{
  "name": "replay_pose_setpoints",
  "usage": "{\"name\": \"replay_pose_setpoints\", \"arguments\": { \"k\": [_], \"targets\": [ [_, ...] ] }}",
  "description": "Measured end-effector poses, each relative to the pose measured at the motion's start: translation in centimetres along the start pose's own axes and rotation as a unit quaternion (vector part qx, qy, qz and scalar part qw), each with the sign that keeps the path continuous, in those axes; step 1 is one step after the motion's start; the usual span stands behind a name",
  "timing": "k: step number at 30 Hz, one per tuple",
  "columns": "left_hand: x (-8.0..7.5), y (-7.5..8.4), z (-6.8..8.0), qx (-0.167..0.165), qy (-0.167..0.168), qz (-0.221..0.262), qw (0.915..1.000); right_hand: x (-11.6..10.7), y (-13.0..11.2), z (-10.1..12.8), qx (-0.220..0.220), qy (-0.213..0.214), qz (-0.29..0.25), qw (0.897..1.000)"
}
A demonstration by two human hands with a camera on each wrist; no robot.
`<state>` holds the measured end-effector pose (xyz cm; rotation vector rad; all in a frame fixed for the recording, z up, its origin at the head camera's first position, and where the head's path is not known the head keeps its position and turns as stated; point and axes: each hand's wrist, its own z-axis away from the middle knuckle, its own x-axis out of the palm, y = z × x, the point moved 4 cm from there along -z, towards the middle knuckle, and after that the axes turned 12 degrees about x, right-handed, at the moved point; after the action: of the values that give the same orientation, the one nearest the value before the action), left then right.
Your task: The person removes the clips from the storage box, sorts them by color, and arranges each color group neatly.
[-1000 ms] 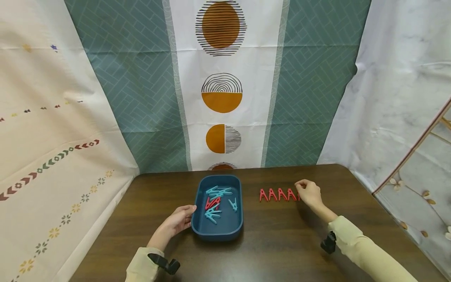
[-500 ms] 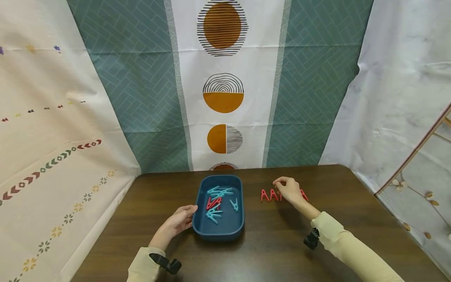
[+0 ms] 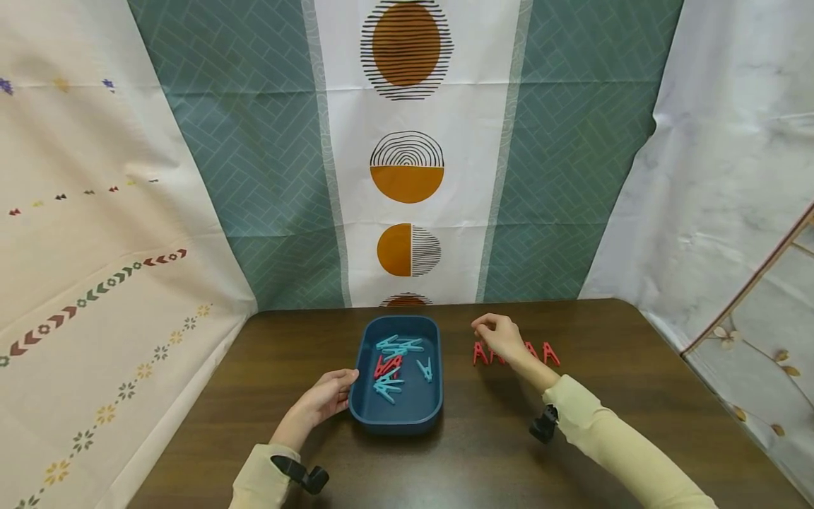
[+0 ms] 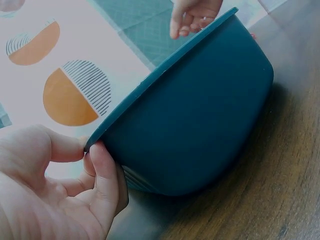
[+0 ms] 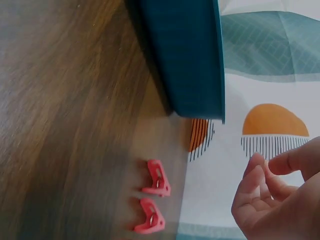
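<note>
Red plastic clothespins [image 3: 514,353] stand in a short row on the dark wooden table [image 3: 483,452], shaped like little letter A's, partly hidden under the right hand [image 3: 499,337], whose fingers hang loosely curled just above them and hold nothing. To the left of those fingers sits the dark blue tray [image 3: 399,418], holding turquoise pegs [image 3: 397,346] and one red. The left hand [image 3: 321,403] pinches the tray's near rim between thumb and fingers [image 4: 102,170].
</note>
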<state>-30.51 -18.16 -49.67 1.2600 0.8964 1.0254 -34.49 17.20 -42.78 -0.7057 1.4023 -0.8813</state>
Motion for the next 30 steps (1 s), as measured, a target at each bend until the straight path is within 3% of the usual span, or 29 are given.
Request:
{"name": "replay_pose_setpoints", "arguments": {
  "k": [9, 15, 25, 30],
  "targets": [
    [0.0, -0.2, 0.0, 0.0, -0.006, 0.009, 0.9999, 2.4, -1.3, 0.1, -0.001, -0.036, -0.019, 0.999],
    [-0.1, -0.2, -0.1, 0.002, -0.005, 0.006, 1.0, 4.0, -2.4, 0.3, -0.026, -0.065, -0.03, 0.997],
    [0.0, 0.0, 0.0, 0.0, -0.004, 0.006, 1.0, 5.3, -3.4, 0.3, -0.048, -0.099, -0.044, 0.993],
    [0.0, 0.1, 0.0, -0.001, -0.003, 0.003, 1.0, 5.9, -4.2, 0.6, -0.056, -0.138, -0.07, 0.986]
  ]
}}
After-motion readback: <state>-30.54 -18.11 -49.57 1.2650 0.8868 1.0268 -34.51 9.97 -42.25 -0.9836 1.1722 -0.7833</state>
